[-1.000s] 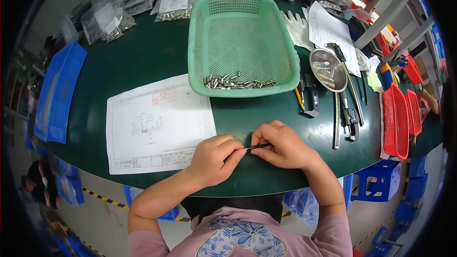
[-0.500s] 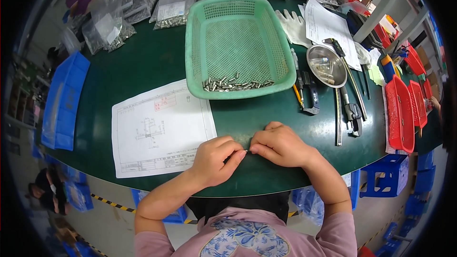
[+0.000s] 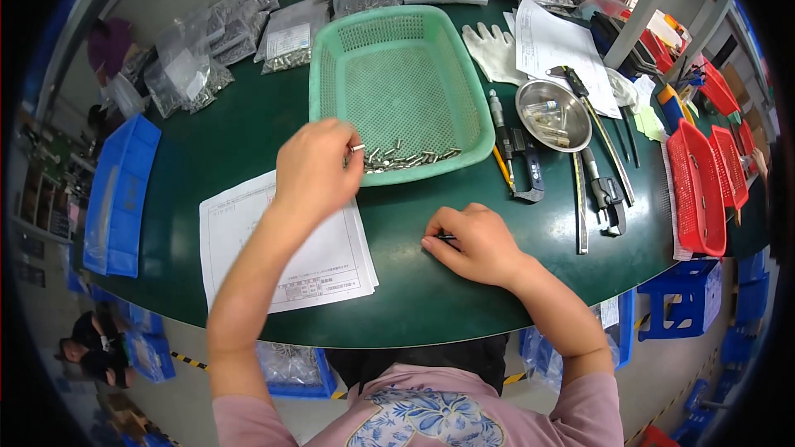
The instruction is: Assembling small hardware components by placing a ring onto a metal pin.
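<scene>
Between the thumb and fingers of my left hand is a small shiny metal pin. This hand is at the near left corner of a green mesh basket. Several similar metal pins lie loose along the basket's near side. My right hand rests low over the green table, right of the paper drawing. Its fingers are pinched round something small and dark, mostly hidden by them. Under my left forearm lies part of the drawing.
Right of the basket are a micrometer, a steel bowl with small parts, calipers and a white glove. Bags of metal parts line the back. A blue bin stands left, red baskets right.
My hands were together at the table's front; now they are apart. The left has moved up and left to the basket with a pin. The right has stayed near its place.
</scene>
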The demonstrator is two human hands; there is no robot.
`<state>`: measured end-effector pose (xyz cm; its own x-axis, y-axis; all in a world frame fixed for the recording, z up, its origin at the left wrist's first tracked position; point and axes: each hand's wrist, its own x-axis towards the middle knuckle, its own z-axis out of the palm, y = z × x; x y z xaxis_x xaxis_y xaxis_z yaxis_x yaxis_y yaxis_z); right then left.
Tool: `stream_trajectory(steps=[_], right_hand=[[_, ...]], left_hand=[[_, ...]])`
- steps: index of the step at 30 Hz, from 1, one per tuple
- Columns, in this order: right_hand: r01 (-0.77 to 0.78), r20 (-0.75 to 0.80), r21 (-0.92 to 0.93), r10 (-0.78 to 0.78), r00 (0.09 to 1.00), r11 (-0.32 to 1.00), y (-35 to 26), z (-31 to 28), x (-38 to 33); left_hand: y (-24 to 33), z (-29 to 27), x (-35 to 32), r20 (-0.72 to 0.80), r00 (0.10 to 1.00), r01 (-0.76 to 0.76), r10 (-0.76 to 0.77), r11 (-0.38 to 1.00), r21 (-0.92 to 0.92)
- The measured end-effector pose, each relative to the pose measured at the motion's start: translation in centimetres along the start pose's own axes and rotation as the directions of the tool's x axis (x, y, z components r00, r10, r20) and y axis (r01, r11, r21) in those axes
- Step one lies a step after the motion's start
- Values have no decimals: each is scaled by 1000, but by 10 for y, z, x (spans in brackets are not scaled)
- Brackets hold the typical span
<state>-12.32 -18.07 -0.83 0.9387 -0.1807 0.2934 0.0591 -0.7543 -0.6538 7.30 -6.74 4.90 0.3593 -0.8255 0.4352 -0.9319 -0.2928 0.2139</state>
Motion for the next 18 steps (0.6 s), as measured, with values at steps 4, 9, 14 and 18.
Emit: stream_trajectory(steps=[4,9,14,18], right_hand=[[2,13,-13,-2,1000,1000,-2,1,2],[-10,43,-41,12,999,999,0,3,0],[-16,-19,-28,16,1000,999,-2,0,0],[-19,-47,-40,18,999,999,-1,0,-3]], left_hand=[[-23,27,36,222,975,-80,-1,931,356],[-7,60,56,280,956,-125,84,983,132],[-8,68,60,439,897,-158,46,962,223],[-3,58,57,434,899,18,-49,997,74]])
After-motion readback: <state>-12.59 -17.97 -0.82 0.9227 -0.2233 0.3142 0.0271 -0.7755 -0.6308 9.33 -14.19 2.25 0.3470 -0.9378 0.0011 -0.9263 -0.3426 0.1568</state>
